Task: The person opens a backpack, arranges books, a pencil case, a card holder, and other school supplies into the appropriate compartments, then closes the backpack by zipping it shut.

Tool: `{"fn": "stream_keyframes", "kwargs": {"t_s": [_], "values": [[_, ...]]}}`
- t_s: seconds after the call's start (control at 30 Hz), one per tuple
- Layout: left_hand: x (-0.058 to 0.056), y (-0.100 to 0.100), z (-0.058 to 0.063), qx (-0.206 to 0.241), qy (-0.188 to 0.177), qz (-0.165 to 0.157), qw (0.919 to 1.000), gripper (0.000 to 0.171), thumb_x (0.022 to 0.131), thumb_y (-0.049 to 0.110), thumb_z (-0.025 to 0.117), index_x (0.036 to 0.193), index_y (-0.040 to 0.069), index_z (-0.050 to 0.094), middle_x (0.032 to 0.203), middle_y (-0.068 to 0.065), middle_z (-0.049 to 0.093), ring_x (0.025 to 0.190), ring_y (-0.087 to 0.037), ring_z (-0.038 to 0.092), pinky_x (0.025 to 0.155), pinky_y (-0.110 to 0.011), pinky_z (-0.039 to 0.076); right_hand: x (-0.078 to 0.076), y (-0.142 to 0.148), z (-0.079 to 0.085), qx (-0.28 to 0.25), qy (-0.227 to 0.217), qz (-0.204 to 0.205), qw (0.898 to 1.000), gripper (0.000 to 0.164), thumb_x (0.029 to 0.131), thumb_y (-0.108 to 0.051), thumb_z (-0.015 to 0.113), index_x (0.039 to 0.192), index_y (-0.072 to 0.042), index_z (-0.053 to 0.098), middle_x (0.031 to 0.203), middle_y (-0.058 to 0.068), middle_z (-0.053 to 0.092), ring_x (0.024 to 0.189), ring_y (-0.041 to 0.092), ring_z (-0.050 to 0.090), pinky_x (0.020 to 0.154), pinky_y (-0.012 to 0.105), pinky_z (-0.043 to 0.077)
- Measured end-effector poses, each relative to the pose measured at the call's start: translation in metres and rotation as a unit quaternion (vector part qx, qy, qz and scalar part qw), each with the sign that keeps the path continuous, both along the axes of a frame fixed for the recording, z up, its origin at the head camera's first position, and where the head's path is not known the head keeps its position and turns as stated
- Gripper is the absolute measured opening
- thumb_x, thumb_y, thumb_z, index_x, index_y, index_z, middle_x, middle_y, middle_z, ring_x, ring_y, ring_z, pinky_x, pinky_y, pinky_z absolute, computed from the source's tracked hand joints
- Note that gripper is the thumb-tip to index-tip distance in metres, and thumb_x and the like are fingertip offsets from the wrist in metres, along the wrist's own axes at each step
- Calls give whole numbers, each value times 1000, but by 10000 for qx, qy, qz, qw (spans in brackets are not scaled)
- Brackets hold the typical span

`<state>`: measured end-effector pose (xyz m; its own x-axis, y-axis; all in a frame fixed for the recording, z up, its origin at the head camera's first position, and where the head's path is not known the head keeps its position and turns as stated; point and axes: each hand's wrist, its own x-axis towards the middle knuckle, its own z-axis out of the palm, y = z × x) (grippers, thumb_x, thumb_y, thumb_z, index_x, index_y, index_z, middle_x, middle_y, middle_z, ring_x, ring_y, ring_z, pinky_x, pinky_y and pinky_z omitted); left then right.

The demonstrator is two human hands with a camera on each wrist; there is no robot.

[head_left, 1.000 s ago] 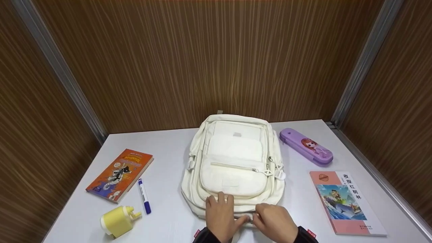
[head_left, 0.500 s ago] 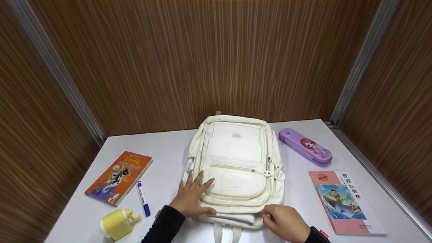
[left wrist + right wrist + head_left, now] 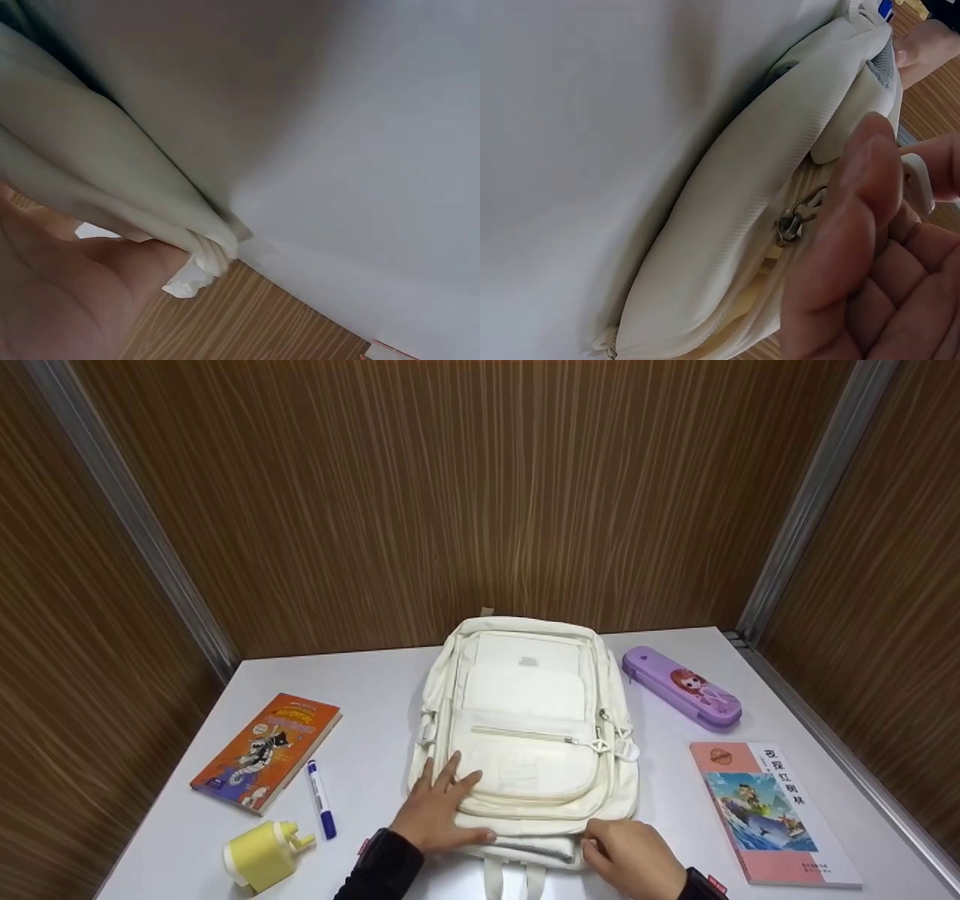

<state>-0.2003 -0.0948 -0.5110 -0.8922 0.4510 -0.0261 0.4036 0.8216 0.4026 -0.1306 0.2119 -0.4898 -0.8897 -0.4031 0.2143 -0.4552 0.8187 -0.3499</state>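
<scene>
Head view: backpack [image 3: 525,697] is lying on the counter [image 3: 367,735], long axis near-to-far, far-left of the right hand [image 3: 628,852], spread left hand [image 3: 436,814] resting on its near-left side; left wrist: thumb [image 3: 139,266] is touching backpack; right wrist: nearer, curled right grip is pinching the zipper pull [image 3: 918,184].

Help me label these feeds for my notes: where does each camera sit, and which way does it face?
Head: worn on the head, facing forward and down at the backpack; left hand, right hand and sleeves show.
Left wrist: worn there, facing the backpack's edge and table; left hand partly shows.
Right wrist: worn there, facing the zipper; both hands show.
Head and right wrist share backpack and hands.
</scene>
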Motion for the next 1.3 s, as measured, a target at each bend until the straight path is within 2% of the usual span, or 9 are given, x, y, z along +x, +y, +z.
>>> {"fn": "stream_keyframes", "kwargs": {"t_s": [0.3,0.47,0.6,0.77,0.93,1.17,1.3], "values": [[12,17,2,133,33,450,9989,99,75,78,59,151,18,38,163,-20,14,139,-66,11,100,-74,35,5,-16,-1,169,425,-208,9987,32,86,-17,64,61,-22,44,53,-16,30,48,0,28,47,20,23],[19,25,3,144,87,676,9976,99,76,79,56,151,17,38,163,-22,14,136,-67,15,100,-77,32,7,-23,-2,286,566,-232,9977,35,85,-20,66,60,-21,42,53,-16,31,48,0,28,46,20,23],[23,33,5,50,145,782,9968,100,77,80,54,152,16,36,162,-25,14,134,-69,18,100,-76,32,8,-25,-3,329,895,-213,9952,36,84,-21,68,59,-21,41,53,-16,30,48,-1,27,45,19,21],[30,46,5,-76,266,939,9952,101,77,81,51,152,14,36,160,-28,16,132,-71,21,100,-71,38,7,-22,-1,406,1312,-467,9894,39,78,-16,68,57,-21,36,52,-16,24,47,1,22,46,20,17],[35,61,2,-2,420,1306,9906,100,77,81,51,150,14,39,159,-29,19,130,-71,23,100,-69,39,8,-22,-1,426,1424,-619,9870,39,78,-15,68,58,-20,35,53,-15,24,48,2,22,46,20,18],[41,80,1,-281,660,1660,9835,99,78,81,49,149,12,42,157,-31,24,127,-69,30,100,-68,40,9,-29,-4,419,1559,-809,9836,37,78,-16,70,59,-20,39,51,-12,32,46,3,29,44,23,23],[46,92,0,-390,748,1817,9797,98,78,81,50,147,12,44,154,-31,28,126,-69,33,99,-68,41,9,-38,-10,384,1860,-621,9798,35,75,-15,71,58,-20,41,49,-11,36,44,3,31,42,22,23]]}}
